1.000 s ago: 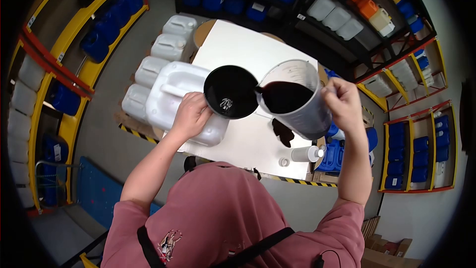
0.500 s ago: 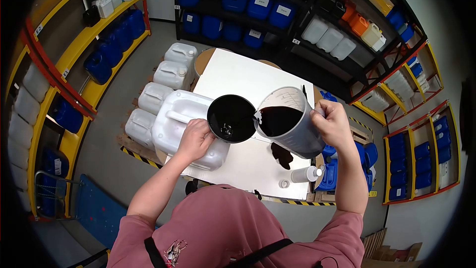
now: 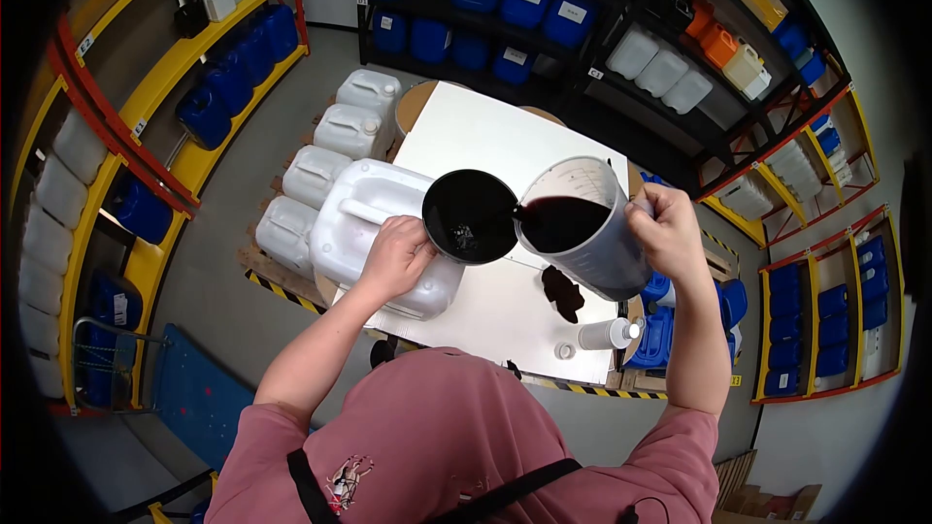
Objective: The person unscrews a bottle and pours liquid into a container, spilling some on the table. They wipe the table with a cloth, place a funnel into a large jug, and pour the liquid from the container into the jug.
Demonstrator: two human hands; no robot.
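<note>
My left hand (image 3: 396, 258) is closed on the near-left rim of a black funnel (image 3: 456, 202), which sits over a large translucent white jerrycan (image 3: 374, 189). Dark foamy liquid shows inside the funnel. My right hand (image 3: 666, 231) grips the handle of a clear graduated measuring jug (image 3: 614, 262). The jug is tilted left with its spout at the funnel's right edge, and very dark reddish liquid (image 3: 563, 223) reaches the spout. Below the jug, a dark spill-like patch (image 3: 562, 293) lies on the white tabletop (image 3: 485, 315). The jerrycan's opening is hidden beneath the funnel.
A pale bottle (image 3: 607, 334) lies or leans near the table's right front, beside a small white cap (image 3: 564, 350). Several white jerrycans (image 3: 316, 175) line the left. Blue containers (image 3: 652, 338) stand right. Shelving (image 3: 180, 68) surrounds the area; a blue trolley (image 3: 199, 393) is at lower left.
The whole view has shifted slightly, so the scene sits a little higher and further right. Both hands keep their hold, and the jug's spout stays at the funnel's edge.
</note>
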